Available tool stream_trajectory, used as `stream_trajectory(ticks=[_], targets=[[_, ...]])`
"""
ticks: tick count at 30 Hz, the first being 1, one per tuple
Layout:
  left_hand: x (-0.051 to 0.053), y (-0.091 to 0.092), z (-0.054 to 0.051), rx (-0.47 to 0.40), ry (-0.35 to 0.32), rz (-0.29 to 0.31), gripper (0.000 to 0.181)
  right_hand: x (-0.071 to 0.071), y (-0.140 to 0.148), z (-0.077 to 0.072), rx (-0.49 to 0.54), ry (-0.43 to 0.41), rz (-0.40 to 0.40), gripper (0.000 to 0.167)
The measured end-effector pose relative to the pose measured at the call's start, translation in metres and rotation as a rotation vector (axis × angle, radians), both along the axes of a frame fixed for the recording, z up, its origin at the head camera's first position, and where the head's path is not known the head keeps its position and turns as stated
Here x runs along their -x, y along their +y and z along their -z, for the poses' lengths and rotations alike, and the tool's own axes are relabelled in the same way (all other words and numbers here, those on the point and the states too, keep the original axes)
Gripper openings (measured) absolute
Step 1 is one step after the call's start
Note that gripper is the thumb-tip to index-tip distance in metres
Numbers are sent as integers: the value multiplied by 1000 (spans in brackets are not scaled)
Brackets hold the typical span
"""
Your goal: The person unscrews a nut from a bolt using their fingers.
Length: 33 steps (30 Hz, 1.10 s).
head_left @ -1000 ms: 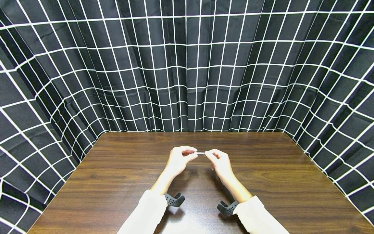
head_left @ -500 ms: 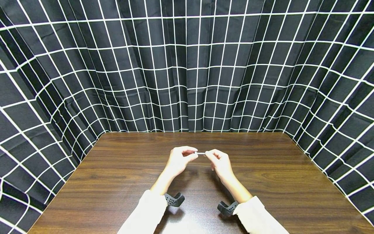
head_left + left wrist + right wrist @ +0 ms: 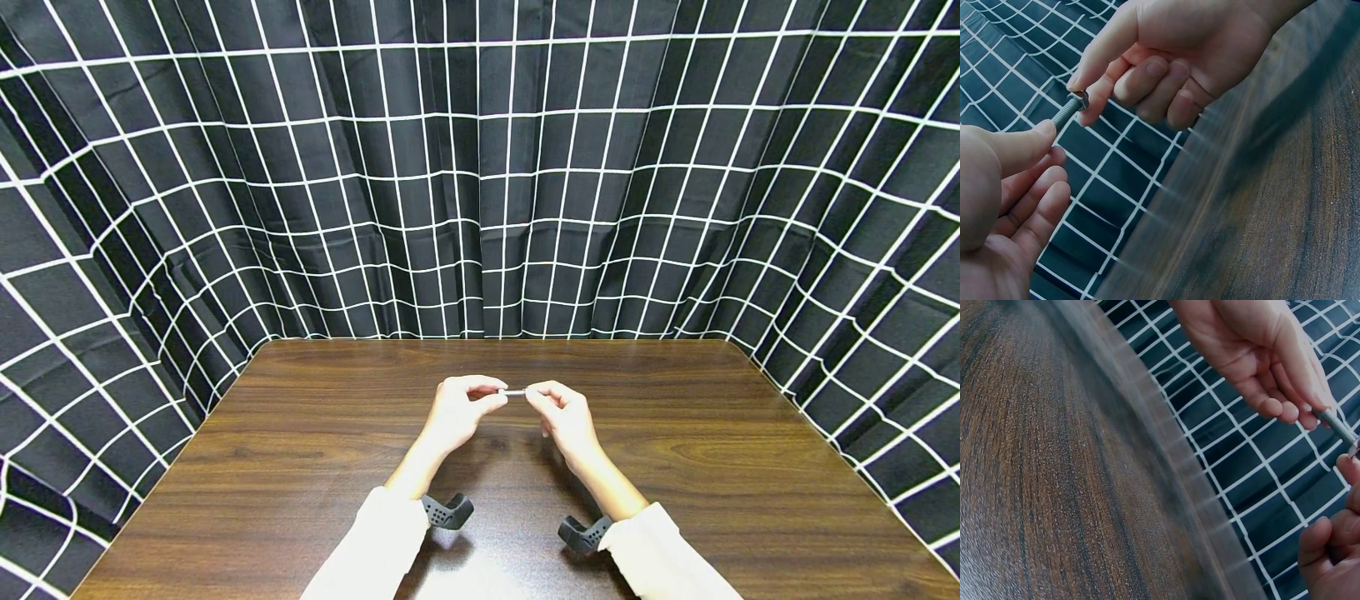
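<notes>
A grey threaded bolt (image 3: 515, 392) is held level between my two hands above the table. My left hand (image 3: 453, 412) pinches one end of it between thumb and fingers. At the other end, my right hand (image 3: 566, 417) pinches a small shiny metal piece (image 3: 1084, 99) between thumb and index finger. Whether that piece is the bolt's head or a nut, I cannot tell. The left wrist view shows the bare thread (image 3: 1066, 114) between the fingertips, with the right hand's other fingers curled in. In the right wrist view the shiny end lies at the picture's edge, partly hidden by fingers.
The brown wood-grain table (image 3: 300, 450) spreads out beneath both hands. A black curtain with a white grid (image 3: 495, 192) surrounds its back and sides. Dark bands, one on the left wrist (image 3: 448, 512) and one on the right wrist (image 3: 583, 533), stick out inward.
My right thumb and fingertips shift very slightly at the bolt's end. Both arms and the left hand stay where they were.
</notes>
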State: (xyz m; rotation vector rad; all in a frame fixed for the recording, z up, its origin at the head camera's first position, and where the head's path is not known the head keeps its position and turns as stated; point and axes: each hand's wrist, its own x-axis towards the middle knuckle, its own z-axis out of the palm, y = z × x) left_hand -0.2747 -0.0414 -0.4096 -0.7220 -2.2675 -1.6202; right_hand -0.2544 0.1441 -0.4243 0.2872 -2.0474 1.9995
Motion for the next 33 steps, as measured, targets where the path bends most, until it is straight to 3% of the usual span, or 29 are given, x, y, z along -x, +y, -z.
stream_trajectory(ticks=[6,15,33], targets=[[1,0,0,11,-25,-15,16,0,0,0,31,23,-35,20],[3,1,3,-18,-7,-7,15,2,2,3,60,76,-88,18],[3,1,3,-18,-12,-15,17,0,0,2,90,91,-105,24]])
